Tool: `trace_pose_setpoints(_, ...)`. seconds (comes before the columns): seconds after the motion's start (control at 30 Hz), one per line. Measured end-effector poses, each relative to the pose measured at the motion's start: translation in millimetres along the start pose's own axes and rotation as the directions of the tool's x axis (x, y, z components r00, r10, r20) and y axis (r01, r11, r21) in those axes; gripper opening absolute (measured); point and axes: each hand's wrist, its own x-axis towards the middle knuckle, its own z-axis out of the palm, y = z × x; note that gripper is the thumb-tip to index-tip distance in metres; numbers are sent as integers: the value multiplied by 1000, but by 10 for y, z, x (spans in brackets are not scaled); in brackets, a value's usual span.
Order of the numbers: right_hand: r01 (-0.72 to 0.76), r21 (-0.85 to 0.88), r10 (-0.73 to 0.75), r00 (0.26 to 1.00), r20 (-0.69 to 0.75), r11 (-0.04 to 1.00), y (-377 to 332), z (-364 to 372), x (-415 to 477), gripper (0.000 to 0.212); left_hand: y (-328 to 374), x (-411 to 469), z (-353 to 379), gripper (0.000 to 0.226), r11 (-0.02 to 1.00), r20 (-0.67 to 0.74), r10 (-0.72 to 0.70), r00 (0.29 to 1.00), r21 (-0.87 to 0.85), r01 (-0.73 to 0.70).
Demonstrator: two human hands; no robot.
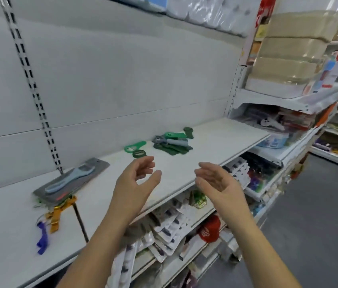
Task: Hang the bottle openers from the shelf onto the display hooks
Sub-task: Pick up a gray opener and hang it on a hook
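Observation:
A pile of green and grey bottle openers point(172, 143) lies on the white shelf point(216, 142), toward its right. Two more green openers point(136, 148) lie apart, a little left of the pile. My left hand point(137, 179) hovers above the shelf's front part, just short of those two openers, fingers loosely curled and holding nothing. My right hand point(216, 179) hangs over the shelf's front edge, palm turned inward, fingers relaxed and empty. No display hook with openers on it shows in this view.
A stack of grey carded peelers point(70, 179) lies at the shelf's left, with gold ribbon point(58, 213) and a blue plastic piece point(42, 238) beside it. A slotted upright point(31, 80) runs up the back panel. Packaged goods point(168, 227) hang below the shelf. The aisle floor point(313, 225) opens to the right.

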Motion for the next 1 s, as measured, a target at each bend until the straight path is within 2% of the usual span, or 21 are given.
trace_pose_setpoints(0.23, -15, 40, 9, 989, 147, 999, 381, 47, 1113, 30, -155, 661, 85, 47, 971, -73, -102, 992, 210, 115)
trace_pose_setpoints(0.33, 11, 39, -20, 976, 218, 999, 529, 46, 1591, 32, -192, 875, 137, 58, 940, -148, -159, 976, 281, 196)
trace_pose_setpoints(0.47, 56, 14, -57, 949, 311, 998, 693, 20, 2174, 37, -237, 1120, 291, 44, 866, -261, -221, 940, 390, 313)
trace_pose_setpoints(0.53, 58, -7, -53, 943, 327, 998, 750, 28, 2412, 37, -268, 1210, 356, 47, 792, -317, -258, 913, 472, 388)
trace_pose_setpoints(0.6, 77, -71, -46, 932, 359, 995, 790, 52, 2588, 35, -302, 1285, 412, 56, 669, -377, -304, 875, 569, 477)
trace_pose_setpoints(0.7, 156, -217, -51, 905, 422, 964, 828, 111, 2738, 21, -359, 1372, 525, 72, 369, -439, -360, 823, 743, 558)
trace_pose_setpoints(0.73, 195, -282, -55, 898, 437, 939, 826, 127, 2768, 18, -368, 1405, 561, 73, 293, -442, -364, 820, 781, 551)
trace_pose_setpoints(0.8, 288, -451, -56, 886, 460, 845, 860, 161, 2836, 9, -388, 1472, 577, 67, 225, -440, -379, 814, 810, 542)
trace_pose_setpoints(0.9, 400, -649, -40, 868, 494, 647, 935, 194, 2911, 13, -409, 1531, 520, 55, 258, -432, -452, 781, 775, 578)
trace_pose_setpoints(1.0, 400, -708, -4, 872, 490, 582, 895, 207, 2953, 15, -391, 1529, 415, 50, 372, -406, -525, 748, 681, 631)
